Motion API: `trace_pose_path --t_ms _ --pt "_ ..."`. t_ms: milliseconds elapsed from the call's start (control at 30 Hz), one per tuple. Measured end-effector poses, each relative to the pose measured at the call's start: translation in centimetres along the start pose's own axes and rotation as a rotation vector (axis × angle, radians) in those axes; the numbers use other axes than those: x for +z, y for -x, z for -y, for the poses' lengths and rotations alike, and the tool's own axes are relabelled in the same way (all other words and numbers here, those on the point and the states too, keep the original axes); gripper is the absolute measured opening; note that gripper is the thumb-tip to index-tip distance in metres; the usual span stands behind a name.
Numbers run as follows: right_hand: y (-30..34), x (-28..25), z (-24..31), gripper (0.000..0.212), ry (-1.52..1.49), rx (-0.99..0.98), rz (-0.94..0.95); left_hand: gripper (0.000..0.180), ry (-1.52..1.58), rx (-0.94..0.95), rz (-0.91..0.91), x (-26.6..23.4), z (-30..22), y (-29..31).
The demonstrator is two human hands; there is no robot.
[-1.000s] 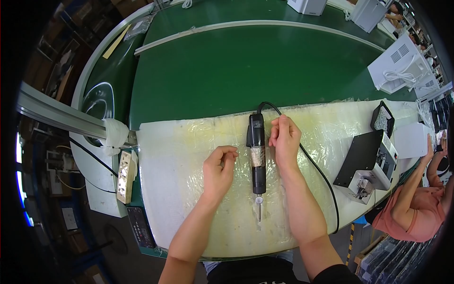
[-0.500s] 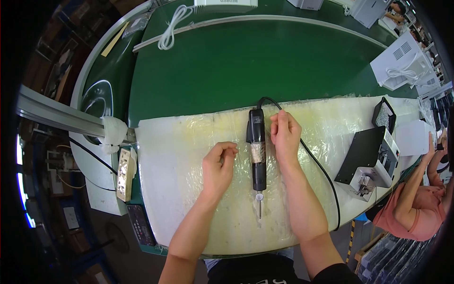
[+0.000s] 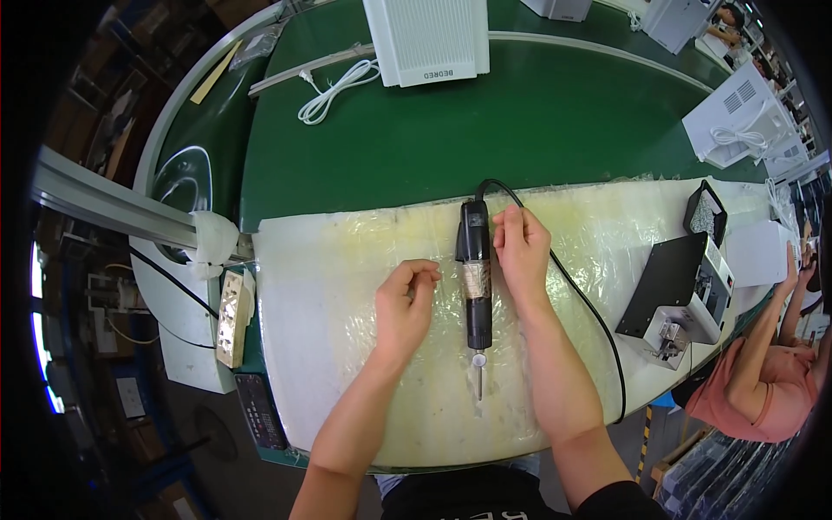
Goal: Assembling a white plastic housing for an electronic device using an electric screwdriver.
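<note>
On the plastic-covered mat [image 3: 321, 347] lies a black electric screwdriver [image 3: 477, 269], its bit end toward me and its cord leaving at the far end. To its left my left hand [image 3: 406, 299] rests loosely curled, with nothing seen in it. My right hand [image 3: 523, 260] is curled on the other side, thumb against the fingers, also holding nothing visible. The screwdriver's black cord [image 3: 576, 290] passes just behind the right fingertips; contact cannot be told. Neither hand touches the screwdriver. A white ribbed appliance [image 3: 431, 39] stands beyond on the green conveyor belt [image 3: 468, 130].
A coiled white power cord [image 3: 334, 94] lies beside the appliance. At the right are a black-and-silver screw feeder [image 3: 672, 295], a black tray of small screws [image 3: 706, 212] and a co-worker [image 3: 750, 381]. A power strip [image 3: 232, 319] sits along the left edge.
The white appliance and its cord have come closer along the green belt, showing more of the appliance. Both hands and the screwdriver keep nearly the same places.
</note>
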State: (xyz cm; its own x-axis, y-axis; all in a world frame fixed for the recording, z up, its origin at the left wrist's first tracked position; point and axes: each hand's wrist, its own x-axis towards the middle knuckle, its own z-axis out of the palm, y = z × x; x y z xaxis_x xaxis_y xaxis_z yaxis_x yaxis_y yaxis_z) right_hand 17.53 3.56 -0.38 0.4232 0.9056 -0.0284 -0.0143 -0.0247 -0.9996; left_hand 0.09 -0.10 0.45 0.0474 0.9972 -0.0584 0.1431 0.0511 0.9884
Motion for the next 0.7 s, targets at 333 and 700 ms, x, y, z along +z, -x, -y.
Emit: trace_pose_path --t_ms 333,700 --pt "-0.1 -0.1 -0.5 0.033 0.010 -0.006 0.034 0.014 0.006 -0.005 -0.006 0.1 0.1 0.0" --pt "1.3 0.0 1.6 0.039 0.534 -0.066 0.044 0.014 0.009 0.001 -0.002 0.1 0.0 0.0"
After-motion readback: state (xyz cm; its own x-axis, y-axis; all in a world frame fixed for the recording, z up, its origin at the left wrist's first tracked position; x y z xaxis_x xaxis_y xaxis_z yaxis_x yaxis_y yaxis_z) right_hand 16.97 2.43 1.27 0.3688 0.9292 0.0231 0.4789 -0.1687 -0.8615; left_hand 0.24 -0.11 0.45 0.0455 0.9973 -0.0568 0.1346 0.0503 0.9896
